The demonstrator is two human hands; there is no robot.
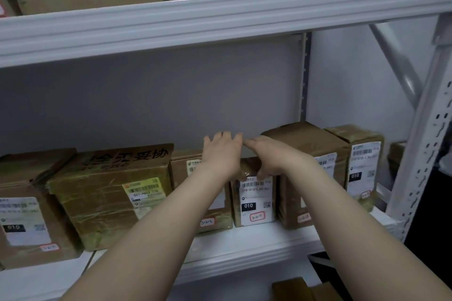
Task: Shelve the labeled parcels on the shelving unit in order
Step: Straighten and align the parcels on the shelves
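Fig.: parcel 3-2-7 (254, 203) stands mid-frame on the middle shelf (244, 247), tall face toward us, depth hidden. It sits close btw. parcel 3-2-6 (182, 176) on the left and a taller parcel (305, 144) on the right. Left hand (221, 154) is spread flat above its top. Right hand (269, 157) is nearer and rests on top, thumb hooked down the front. We judge the free room is upward and toward us only.

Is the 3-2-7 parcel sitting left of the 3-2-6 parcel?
No, the 3-2-7 parcel stands immediately right of the 3-2-6 parcel.
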